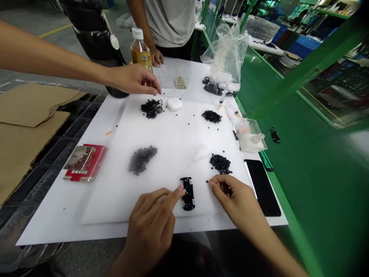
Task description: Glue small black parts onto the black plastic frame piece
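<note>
A flat black plate shaped like a toy car chassis (188, 194) lies on the white foam sheet. My left hand (155, 217) reaches in from its left, index fingertip touching the plate's edge and the other fingers loosely bent. To the right, my right hand (233, 194) is closed in a pinch, thumb against index finger. At those fingertips shows a tiny black piece (206, 181). Just beyond this hand sits a pile of small black pieces (220, 164). A clear plastic wrapper (201, 152) lies above the plate.
Other black heaps (152, 108), (211, 116) and a blurred dark pile (142, 159) share the sheet. Another person's hand (135, 79) extends over its far left. A phone (263, 187), a clear box (251, 135), a red packet (86, 163) and a bottle (141, 52) stand around it.
</note>
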Demonstrator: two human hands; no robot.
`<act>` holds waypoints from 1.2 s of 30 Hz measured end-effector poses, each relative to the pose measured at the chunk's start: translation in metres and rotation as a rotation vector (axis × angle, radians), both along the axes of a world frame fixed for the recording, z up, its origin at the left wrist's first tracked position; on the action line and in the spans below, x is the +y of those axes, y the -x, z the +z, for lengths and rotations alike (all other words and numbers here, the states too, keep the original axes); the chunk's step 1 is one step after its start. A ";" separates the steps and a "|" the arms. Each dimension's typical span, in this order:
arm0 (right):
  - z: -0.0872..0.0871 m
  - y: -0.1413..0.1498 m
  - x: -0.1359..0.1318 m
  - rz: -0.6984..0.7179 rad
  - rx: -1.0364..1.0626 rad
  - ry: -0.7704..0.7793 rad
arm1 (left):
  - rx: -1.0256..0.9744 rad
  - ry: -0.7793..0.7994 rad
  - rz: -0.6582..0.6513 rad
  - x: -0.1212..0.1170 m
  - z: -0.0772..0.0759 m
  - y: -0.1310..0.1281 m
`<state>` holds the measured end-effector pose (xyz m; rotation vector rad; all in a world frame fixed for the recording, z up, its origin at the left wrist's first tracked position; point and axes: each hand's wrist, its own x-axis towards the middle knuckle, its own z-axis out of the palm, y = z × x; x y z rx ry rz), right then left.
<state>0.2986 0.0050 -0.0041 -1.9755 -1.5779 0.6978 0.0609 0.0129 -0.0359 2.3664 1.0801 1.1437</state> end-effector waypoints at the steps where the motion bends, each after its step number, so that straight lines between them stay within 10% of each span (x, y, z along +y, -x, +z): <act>1: -0.001 0.003 0.001 -0.003 -0.008 -0.003 | 0.015 -0.003 -0.011 0.000 0.000 0.000; 14: -0.002 0.002 0.002 0.208 -0.142 -0.093 | 0.001 -0.003 -0.011 -0.001 -0.006 -0.001; 22: 0.010 0.021 -0.020 0.573 -0.112 -0.268 | -0.015 0.009 0.005 -0.002 -0.006 -0.002; 36: 0.021 0.041 -0.014 0.971 -0.611 -0.374 | 0.012 0.026 0.029 -0.002 -0.007 -0.003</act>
